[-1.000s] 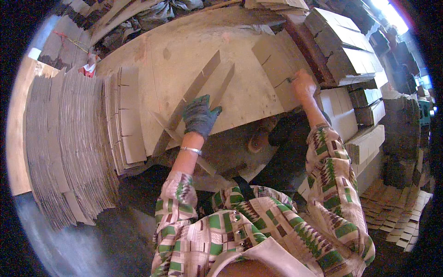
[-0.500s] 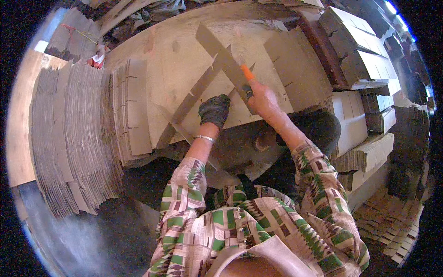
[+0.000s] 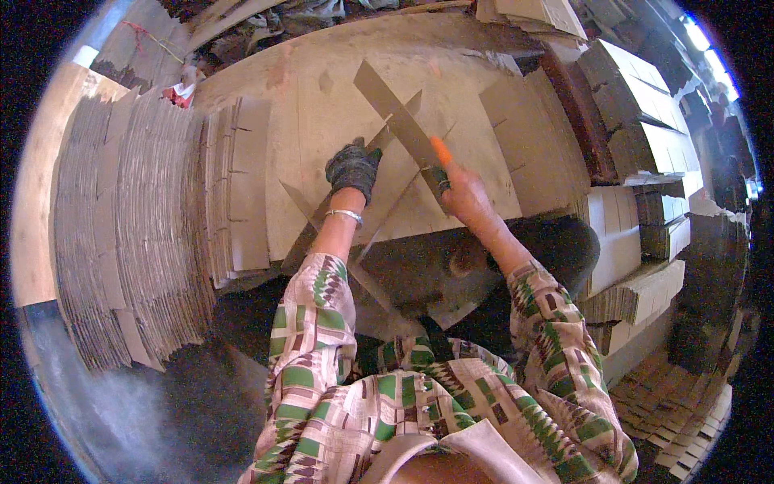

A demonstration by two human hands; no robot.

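Note:
My left hand [image 3: 353,168], in a dark glove, is closed around a slotted cardboard strip [image 3: 411,106] that slants up to the right. A second cardboard strip [image 3: 390,106] crosses it, slanting the other way. The lower end of this one is pinched in my right hand [image 3: 468,192], which has an orange cover on the index fingertip and a dark band near the thumb. Thinner strips seen nearly edge-on, one of them [image 3: 403,194] between my hands, cross below. How the strips' slots meet is too small to tell. All this is above a pale wooden board [image 3: 322,105].
Tall stacks of cardboard sheets [image 3: 149,218] stand at the left, beside slotted pieces [image 3: 250,185] on the board's edge. More cardboard [image 3: 536,137] lies on the right. Bundled pieces [image 3: 637,89] are piled beyond a dark brown bar [image 3: 576,113]. Slotted pieces [image 3: 693,419] lie at lower right.
My left hand has moved left and upward along its strip, away from my right hand. The right hand and its strip have shifted slightly down and right, partly with the whole view.

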